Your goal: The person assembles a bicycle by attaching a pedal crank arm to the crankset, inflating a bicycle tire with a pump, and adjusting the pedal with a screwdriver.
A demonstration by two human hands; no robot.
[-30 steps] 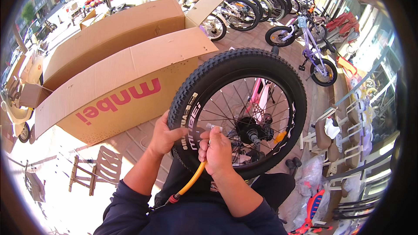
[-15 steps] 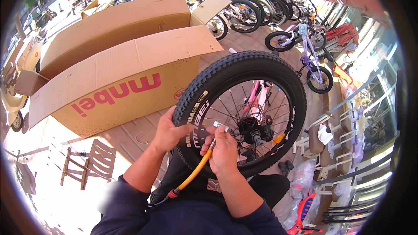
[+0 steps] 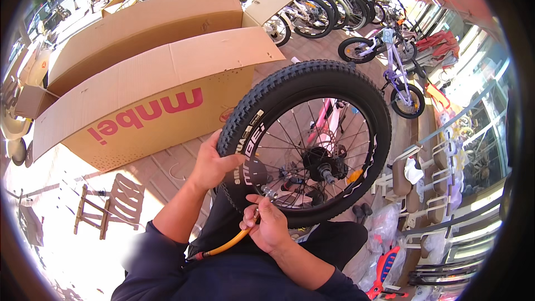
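A black bicycle wheel (image 3: 368, 103) with a knobbly tyre stands tilted in front of me, its hub (image 3: 326, 168) facing me. My left hand (image 3: 212, 166) grips the tyre at its left side, thumb on the sidewall and fingers behind. Below it, my right hand (image 3: 270, 227) is closed around the metal end of a yellow air hose (image 3: 224, 244). The silver air chuck (image 3: 270, 193) points at the lower left of the rim, among the spokes. Whether it sits on a valve I cannot tell. A pink and white bicycle frame (image 3: 323, 122) shows behind the spokes.
A long open cardboard box (image 3: 161, 114) lies on the paving to the left. A folding stool (image 3: 106, 212) stands nearer. Parked bicycles (image 3: 312, 17) line the back, with a small purple bicycle (image 3: 397, 69) at right. Plastic-wrapped parts (image 3: 384, 223) and a rack (image 3: 434, 189) flank my right.
My right hand has moved down and slightly left with the air chuck, bringing it to the rim's lower left. The hose has dropped lower. My left hand still holds the tyre.
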